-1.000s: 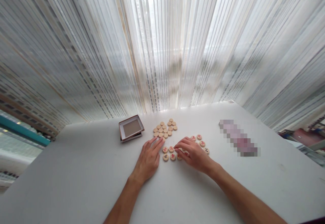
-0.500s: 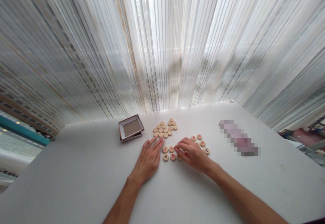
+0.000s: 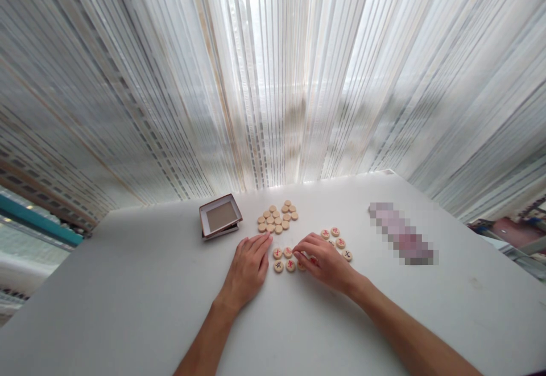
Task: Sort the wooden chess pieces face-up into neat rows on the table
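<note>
My left hand (image 3: 247, 268) lies flat on the white table with its fingers stretched out and side by side. Its fingertips are just in front of a cluster of plain, face-down xiangqi pieces (image 3: 270, 228). Curled over the face-up pieces is my right hand (image 3: 322, 259), with thumb and fingertips drawn together at the right edge of a red-marked xiangqi piece (image 3: 287, 252); whether anything is between them is hidden. Between the hands lie another red-marked piece (image 3: 277, 253), a black-marked piece (image 3: 278, 266) and more pieces, some partly covered by my right hand.
An open shallow box (image 3: 220, 217) stands at the back left, resting on another box part. Several face-up pieces (image 3: 340, 243) lie beyond my right hand. A pixelated pinkish object (image 3: 401, 234) is on the right. Striped curtains (image 3: 273, 108) hang along the table's back edge (image 3: 319, 179).
The fingers of my left hand have come closer together, and the hand has shifted slightly left. My right hand and the pieces stay practically in place.
</note>
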Demonstrator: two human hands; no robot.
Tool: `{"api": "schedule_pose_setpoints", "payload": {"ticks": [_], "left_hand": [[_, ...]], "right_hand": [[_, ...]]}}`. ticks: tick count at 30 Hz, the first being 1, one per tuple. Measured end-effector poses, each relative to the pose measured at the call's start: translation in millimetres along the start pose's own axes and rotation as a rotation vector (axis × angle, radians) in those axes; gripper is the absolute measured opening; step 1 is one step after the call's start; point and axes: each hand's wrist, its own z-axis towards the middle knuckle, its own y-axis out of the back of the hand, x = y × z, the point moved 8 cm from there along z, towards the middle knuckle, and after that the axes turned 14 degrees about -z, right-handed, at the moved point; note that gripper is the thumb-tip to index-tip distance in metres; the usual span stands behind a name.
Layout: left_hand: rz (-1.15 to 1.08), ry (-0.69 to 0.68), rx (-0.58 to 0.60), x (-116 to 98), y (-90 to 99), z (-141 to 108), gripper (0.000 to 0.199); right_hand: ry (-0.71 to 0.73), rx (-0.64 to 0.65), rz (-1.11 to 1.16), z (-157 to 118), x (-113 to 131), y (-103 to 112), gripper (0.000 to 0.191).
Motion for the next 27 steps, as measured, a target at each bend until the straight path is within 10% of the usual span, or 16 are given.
{"api": "schedule_pose_setpoints", "payload": {"ticks": [15, 27], "left_hand": [[-0.018, 0.025, -0.070, 1.9, 15.1, -2.9, 0.025], [-0.305, -0.137, -0.168, -39.3, 19.8, -8.6, 0.024]], "right_hand": [[-0.001, 0.000, 0.003, -0.8, 1.2, 1.1, 0.016], [0.032, -0.008, 0.063, -2.8, 16.3, -3.6, 0.017]]}}
